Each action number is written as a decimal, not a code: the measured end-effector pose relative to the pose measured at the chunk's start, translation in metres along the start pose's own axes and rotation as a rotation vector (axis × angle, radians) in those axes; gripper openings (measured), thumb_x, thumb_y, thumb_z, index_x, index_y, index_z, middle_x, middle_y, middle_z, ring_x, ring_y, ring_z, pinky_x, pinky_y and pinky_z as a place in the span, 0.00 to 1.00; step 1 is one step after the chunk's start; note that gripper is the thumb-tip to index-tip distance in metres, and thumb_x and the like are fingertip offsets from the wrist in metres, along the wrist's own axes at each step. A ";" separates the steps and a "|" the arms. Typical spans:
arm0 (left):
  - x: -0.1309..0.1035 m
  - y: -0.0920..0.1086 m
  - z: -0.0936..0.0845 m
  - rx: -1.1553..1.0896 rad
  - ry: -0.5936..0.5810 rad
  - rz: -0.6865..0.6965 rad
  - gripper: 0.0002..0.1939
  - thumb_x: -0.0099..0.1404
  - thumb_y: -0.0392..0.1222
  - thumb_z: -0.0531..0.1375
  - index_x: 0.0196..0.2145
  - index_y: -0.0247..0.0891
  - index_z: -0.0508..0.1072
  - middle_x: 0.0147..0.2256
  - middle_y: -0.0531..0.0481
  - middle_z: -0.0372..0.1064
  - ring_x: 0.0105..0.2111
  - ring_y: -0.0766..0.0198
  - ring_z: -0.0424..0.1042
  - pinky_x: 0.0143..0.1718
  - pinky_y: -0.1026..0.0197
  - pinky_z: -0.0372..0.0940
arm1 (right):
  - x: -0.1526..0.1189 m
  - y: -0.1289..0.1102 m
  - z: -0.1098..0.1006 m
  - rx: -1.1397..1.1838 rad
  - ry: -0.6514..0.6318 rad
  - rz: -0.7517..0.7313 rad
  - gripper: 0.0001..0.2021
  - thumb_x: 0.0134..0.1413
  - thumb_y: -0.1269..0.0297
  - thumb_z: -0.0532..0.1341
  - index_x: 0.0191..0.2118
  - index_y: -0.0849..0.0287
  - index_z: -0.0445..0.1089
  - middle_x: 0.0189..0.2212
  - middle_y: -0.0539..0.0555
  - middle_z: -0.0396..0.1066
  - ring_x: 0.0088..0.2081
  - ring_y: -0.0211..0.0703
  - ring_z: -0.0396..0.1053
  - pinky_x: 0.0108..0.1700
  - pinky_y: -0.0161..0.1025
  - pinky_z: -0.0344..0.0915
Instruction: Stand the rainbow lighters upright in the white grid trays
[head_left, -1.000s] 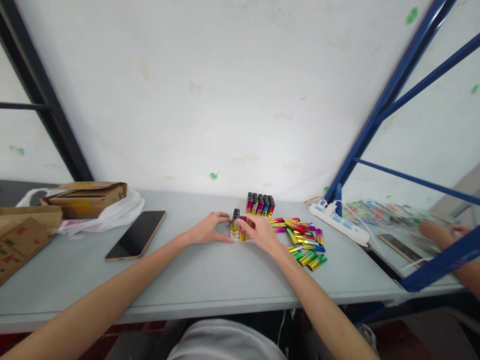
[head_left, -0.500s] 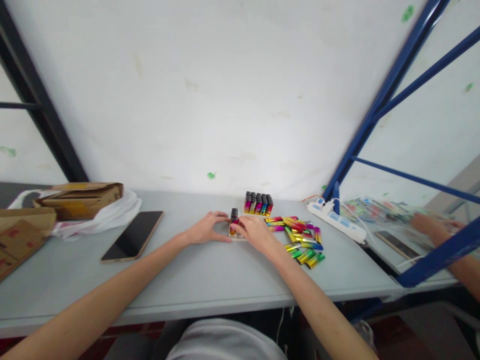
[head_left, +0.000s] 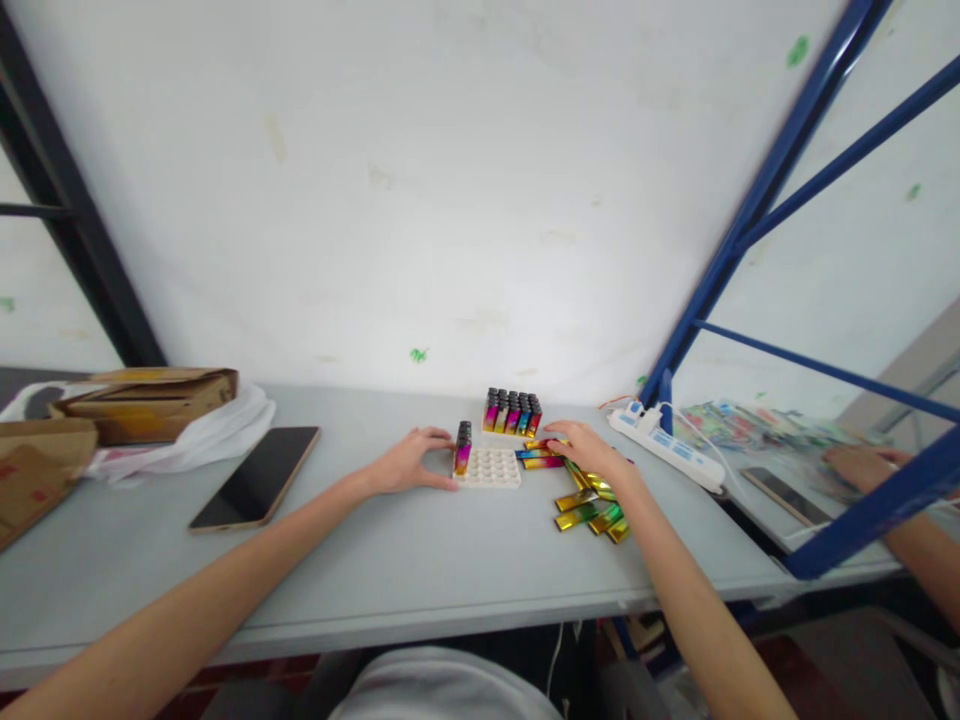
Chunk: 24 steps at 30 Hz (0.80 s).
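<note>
A white tray (head_left: 495,468) with rows of round holes lies on the table, with one row of black-topped, shiny coloured lighters (head_left: 463,450) upright at its left end. My left hand (head_left: 412,460) curves around that end, thumb at the front corner and fingers at the back, holding the tray. Over a loose pile of metallic, multicoloured lighters (head_left: 577,510) to the right is my right hand (head_left: 589,450). Its fingers are apart above the pile, and nothing shows in them. Behind the tray stands a filled block of lighters (head_left: 512,412).
A phone (head_left: 255,478) lies at left, near a cardboard box (head_left: 165,405) and a white plastic bag (head_left: 225,430). At right are a white power strip (head_left: 667,447) and a blue metal frame (head_left: 720,270). Another person's hand (head_left: 862,468) is beyond the frame.
My right hand has left the tray and moved right to the loose lighters, uncovering the tray's holes. My left hand stays at the tray's left end.
</note>
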<state>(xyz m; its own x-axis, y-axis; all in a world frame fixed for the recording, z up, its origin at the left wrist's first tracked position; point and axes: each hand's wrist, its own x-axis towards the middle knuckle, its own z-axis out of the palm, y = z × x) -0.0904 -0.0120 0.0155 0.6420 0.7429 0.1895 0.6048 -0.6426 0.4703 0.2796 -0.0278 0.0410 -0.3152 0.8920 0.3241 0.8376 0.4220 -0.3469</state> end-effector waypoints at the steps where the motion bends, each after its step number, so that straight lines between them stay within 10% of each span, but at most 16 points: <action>1: 0.000 0.000 0.000 0.000 0.000 -0.003 0.40 0.54 0.66 0.68 0.58 0.40 0.73 0.61 0.39 0.65 0.61 0.44 0.63 0.65 0.46 0.54 | 0.000 0.004 0.001 0.019 -0.047 -0.010 0.11 0.60 0.65 0.61 0.45 0.58 0.79 0.46 0.59 0.78 0.47 0.52 0.73 0.54 0.46 0.65; 12: 0.000 -0.002 0.001 0.006 0.015 0.009 0.39 0.54 0.67 0.68 0.57 0.42 0.74 0.60 0.40 0.66 0.60 0.44 0.64 0.64 0.47 0.55 | -0.001 -0.005 -0.001 0.199 -0.222 -0.036 0.12 0.58 0.59 0.62 0.40 0.59 0.80 0.36 0.57 0.79 0.37 0.48 0.74 0.43 0.41 0.67; 24: -0.001 0.000 0.000 -0.012 0.028 0.021 0.38 0.54 0.67 0.68 0.57 0.42 0.74 0.60 0.40 0.66 0.60 0.45 0.65 0.64 0.47 0.55 | 0.003 -0.049 -0.008 0.478 0.180 0.046 0.22 0.60 0.46 0.60 0.46 0.60 0.77 0.32 0.53 0.76 0.28 0.40 0.65 0.31 0.36 0.61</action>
<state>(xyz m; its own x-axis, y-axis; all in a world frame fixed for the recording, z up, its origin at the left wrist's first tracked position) -0.0913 -0.0127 0.0149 0.6412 0.7342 0.2234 0.5855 -0.6562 0.4760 0.2412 -0.0473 0.0654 -0.1655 0.8873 0.4305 0.5383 0.4471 -0.7144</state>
